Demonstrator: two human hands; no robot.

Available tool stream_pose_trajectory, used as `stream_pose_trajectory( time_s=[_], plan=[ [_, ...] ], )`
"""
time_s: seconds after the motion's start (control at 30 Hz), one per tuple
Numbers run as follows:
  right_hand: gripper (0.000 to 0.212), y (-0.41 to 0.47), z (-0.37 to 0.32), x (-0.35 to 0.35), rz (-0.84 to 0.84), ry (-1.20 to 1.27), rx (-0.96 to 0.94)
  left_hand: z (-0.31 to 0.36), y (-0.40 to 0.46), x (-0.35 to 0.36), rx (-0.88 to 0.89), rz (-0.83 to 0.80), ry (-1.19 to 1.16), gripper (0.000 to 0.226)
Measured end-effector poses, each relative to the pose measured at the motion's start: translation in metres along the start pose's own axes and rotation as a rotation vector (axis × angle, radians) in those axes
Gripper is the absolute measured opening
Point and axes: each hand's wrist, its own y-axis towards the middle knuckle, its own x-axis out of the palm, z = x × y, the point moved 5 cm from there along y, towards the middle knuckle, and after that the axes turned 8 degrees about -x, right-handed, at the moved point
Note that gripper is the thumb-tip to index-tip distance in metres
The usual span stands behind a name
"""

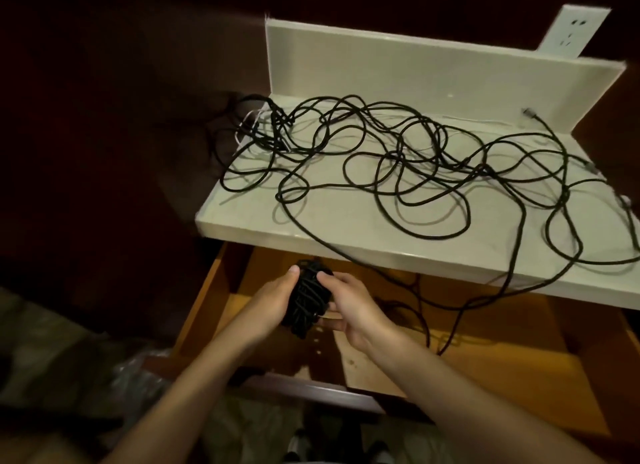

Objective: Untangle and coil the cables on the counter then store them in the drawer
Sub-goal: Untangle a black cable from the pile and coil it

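A tight bundle of coiled black cable [308, 299] hangs over the open wooden drawer [485, 366]. My left hand [273, 299] grips its left side, thumb up by the top. My right hand [349, 306] holds the right side with fingers curled round it. A loose tangle of black cable [408, 159] sprawls across the white counter [249, 214]. One strand [363, 266] runs off the counter's front edge down into the drawer, and more slack loops hang inside it. A thin white cable [247, 119] shows at the tangle's far left.
A white backsplash [415, 69] rises behind the counter, with a wall socket [575, 31] at the top right. A cable plug [528, 112] lies near the back right. Dark wall fills the left. The drawer's front rail [311, 391] is close to my forearms.
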Motion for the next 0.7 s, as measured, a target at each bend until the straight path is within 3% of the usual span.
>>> stream_pose_trajectory(
  time_s=[0.07,0.13,0.4,0.7],
  plan=[
    [0.027,0.01,0.012,0.009,0.001,-0.063,0.01,-0.009,0.004,-0.01,-0.056,0.002,0.041,0.039],
    [0.037,0.023,0.025,0.02,-0.008,-0.096,0.038,-0.019,0.011,-0.018,-0.093,-0.014,0.082,0.042],
    [0.032,0.051,0.068,0.038,-0.051,-0.001,0.312,-0.052,0.043,-0.024,-0.316,-0.077,0.207,0.066],
    [0.028,0.063,0.085,0.032,-0.092,0.0,0.293,-0.058,0.051,-0.02,-0.418,-0.05,0.253,0.065]
  ],
)
